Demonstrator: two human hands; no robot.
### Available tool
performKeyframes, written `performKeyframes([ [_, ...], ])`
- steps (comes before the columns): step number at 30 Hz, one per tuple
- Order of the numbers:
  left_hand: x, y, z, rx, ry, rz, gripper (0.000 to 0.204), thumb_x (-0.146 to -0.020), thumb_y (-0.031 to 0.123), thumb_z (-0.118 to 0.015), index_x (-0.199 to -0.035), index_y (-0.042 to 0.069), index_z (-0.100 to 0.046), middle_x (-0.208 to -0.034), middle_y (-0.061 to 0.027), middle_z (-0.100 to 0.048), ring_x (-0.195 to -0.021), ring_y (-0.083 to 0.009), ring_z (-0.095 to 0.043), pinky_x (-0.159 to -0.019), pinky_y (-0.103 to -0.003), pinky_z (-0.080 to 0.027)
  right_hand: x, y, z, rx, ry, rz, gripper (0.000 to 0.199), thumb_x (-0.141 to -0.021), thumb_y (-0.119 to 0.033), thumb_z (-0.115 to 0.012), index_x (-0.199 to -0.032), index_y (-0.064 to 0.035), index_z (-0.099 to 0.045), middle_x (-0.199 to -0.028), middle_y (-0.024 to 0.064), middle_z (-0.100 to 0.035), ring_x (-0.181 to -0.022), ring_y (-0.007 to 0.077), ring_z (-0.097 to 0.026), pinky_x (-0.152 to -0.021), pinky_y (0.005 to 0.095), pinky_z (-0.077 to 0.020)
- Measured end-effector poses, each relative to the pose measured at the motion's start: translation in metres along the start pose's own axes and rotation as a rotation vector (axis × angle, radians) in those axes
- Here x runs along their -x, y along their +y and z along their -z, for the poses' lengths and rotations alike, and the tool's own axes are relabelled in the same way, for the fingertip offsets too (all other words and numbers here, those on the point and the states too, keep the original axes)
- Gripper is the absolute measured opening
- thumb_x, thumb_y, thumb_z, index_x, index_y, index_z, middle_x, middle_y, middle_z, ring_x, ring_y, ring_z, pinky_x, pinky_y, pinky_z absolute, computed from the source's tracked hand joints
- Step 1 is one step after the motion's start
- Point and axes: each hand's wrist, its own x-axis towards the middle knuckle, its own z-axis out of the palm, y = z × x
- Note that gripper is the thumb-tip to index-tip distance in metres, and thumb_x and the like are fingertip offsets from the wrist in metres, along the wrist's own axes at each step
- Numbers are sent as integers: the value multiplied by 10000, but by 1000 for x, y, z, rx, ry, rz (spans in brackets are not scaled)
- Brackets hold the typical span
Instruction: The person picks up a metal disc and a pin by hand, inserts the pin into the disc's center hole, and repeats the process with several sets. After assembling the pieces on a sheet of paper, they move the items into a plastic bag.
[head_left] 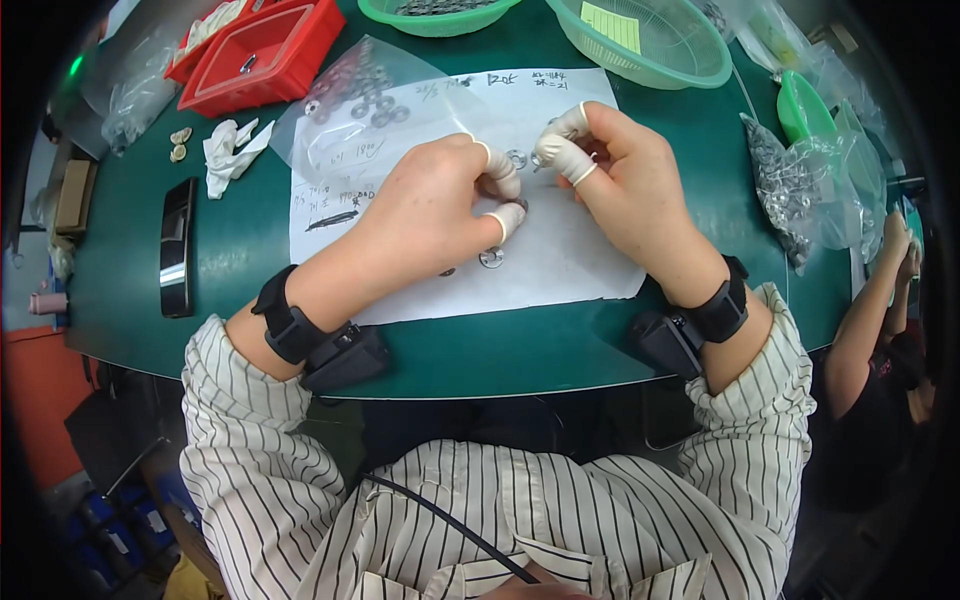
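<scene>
Striped sleeves, then left hand (440, 205) and right hand (610, 170), each pinching a small washer over white paper (560, 265): rubber-capped fingertips (508, 220) may slip, dropping parts among loose washers (491, 258).

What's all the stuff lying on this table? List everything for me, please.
table: one, dark green, under everything
paper sheet: one, white with handwriting, centre, under both hands
small ring-shaped metal parts: a few, silver, on the sheet by the fingers
clear plastic bag: one, holding more rings, upper left of the sheet
red trays: two, stacked at far left
green baskets: two, pale green, far edge
bags of small metal parts: several, clear, right side
phone: one, black, left of the sheet
crumpled tissue: one, white, near the phone
another person's arm: one, far right
left hand: white finger cots, black wrist strap, on the sheet
right hand: same, pinching a small part
</scene>
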Motion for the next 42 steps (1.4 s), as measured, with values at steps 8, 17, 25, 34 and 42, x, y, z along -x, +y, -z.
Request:
performKeyframes([
  [8,2,-8,-3,105,-1,-91,141,-706,101,-673,-817,15,-663,-767,-131,-598,-740,-254,-613,-685,-342,-491,3,5,-3,40,-66,-41,94,-856,-86,-644,-885,-9,-600,-744,4,-604,-628,65,-542,-560,205,-445],
  [17,0,-16,-1,24,13,-48,132,-724,51,-693,-851,25,-671,-818,-82,-602,-720,-185,-596,-653,-281,-485,7,2,-4,87,-174,-4,101,-852,-91,-651,-866,-4,-601,-728,12,-602,-634,61,-545,-566,216,-451],
  [25,0,-20,-2,35,38,-75,148,-713,80,-676,-850,25,-681,-809,-104,-600,-717,-225,-582,-657,-317,-474,9,-2,-10,341,-129,232,101,-798,-72,-685,-828,-13,-609,-709,65,-599,-593,161,-562,-543,268,-449],
  [34,-2,-16,3,108,7,-4,168,-691,112,-644,-812,4,-688,-789,-157,-621,-771,-299,-600,-719,-377,-481,9,0,-12,391,-122,350,93,-787,-57,-685,-821,-15,-609,-699,73,-590,-588,188,-562,-538,279,-447],
  [42,-3,-17,4,118,-15,17,169,-677,111,-649,-795,-3,-685,-772,-161,-636,-776,-296,-606,-715,-373,-482,3,-5,-10,73,-138,-11,78,-857,-61,-635,-847,7,-598,-725,17,-602,-635,62,-544,-571,212,-454],
])
